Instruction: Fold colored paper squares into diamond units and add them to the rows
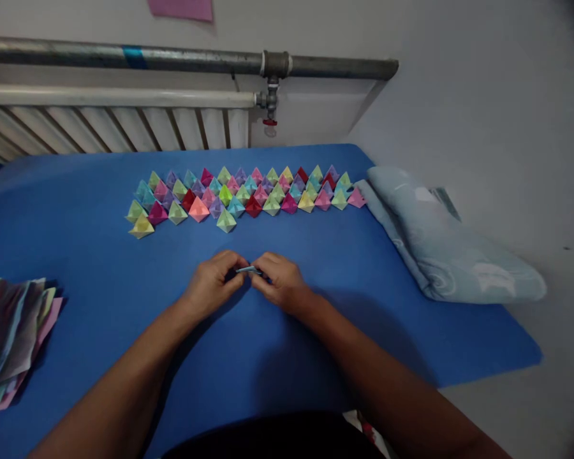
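Note:
Between my two hands, just above the blue table surface, is a small light-blue folded paper (249, 269). My left hand (216, 278) pinches its left end between thumb and fingers. On the other side, my right hand (280, 278) grips the right end, hiding part of it. Beyond the hands stand rows of folded paper boats (253, 205) in pink, green, purple, yellow, red and blue. A pale green paper boat (226, 220) sits a little in front of the rows, and a yellow paper boat (142, 226) is at their left front corner.
A stack of coloured paper sheets (16, 338) lies at the left edge of the blue table surface (100, 274). On the right rests a folded light-blue blanket (440, 236). Behind the table are a white radiator (124, 127), a metal pipe (196, 60) and a red-handled valve (270, 122).

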`<state>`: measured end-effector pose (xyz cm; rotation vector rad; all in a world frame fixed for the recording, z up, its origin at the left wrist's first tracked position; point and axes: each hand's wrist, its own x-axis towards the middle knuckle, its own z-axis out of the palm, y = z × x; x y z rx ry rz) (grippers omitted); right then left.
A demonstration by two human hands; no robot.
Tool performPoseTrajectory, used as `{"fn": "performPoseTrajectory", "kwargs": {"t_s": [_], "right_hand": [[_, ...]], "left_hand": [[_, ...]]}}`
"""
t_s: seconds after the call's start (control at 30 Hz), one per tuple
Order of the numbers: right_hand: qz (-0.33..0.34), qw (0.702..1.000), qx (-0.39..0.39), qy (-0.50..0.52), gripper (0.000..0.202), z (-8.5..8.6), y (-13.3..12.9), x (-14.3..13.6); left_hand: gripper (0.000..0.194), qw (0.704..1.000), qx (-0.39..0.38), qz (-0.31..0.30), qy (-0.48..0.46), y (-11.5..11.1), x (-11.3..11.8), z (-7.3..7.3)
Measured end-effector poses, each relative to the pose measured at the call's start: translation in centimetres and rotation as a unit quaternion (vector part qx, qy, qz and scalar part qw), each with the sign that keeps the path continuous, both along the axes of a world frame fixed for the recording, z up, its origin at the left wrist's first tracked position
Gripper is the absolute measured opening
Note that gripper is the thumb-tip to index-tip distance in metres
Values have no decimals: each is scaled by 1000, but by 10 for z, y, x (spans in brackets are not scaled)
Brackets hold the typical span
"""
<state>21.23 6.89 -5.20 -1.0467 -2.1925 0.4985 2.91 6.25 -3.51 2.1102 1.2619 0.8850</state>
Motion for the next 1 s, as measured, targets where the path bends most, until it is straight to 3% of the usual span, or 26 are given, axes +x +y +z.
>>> {"fn": "performPoseTrajectory", "kwargs": {"t_s": [0.13, 0.27, 0.4, 0.53, 0.83, 1.0], "right_hand": [[-7, 995, 69, -66, 11, -2, 2, 3], [-1, 985, 82, -154, 13, -1, -1, 5], [41, 976, 72, -201, 13, 2, -10, 9], [42, 986, 44, -153, 16, 2, -15, 14], [34, 993, -1, -116, 11, 1, -13, 15], [16, 994, -31, -101, 11, 1, -12, 14]], "left_hand": [[13, 986, 140, -12, 90, 5, 1, -9], [15, 969, 190, -24, 158, 0, 1, -13], [15, 959, 198, -33, 198, -19, -1, -15], [19, 966, 179, -18, 187, -31, -2, -18], [14, 969, 187, 1, 160, -26, -1, -21], [17, 973, 152, 15, 171, -25, 0, -19]]}}
